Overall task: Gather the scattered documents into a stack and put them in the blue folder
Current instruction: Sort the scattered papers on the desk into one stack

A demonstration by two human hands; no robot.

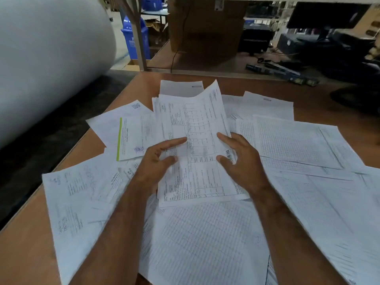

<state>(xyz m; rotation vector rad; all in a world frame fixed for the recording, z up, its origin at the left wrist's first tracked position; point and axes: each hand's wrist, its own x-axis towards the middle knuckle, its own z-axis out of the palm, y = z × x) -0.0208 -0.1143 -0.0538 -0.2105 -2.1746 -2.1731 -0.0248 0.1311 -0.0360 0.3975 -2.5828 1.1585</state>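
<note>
A brown table (24,254) fills the near part of the scene. A big white roll (47,52) lies at far left beside it. Beyond the table's far edge stand a blue bin (134,38), a cardboard box (205,25) on a low shelf, and, at far right, a dark monitor (327,15) over black equipment.

Documents (205,233): white sheets printed with fine grey grids and tables. One sheet (133,138): white with a bright green stripe along its left edge and a blue stamp (illegible). Surface (26,254): orange-brown wood tone. Bin (134,38): blue. Large roll (47,54): pale grey-white.
</note>
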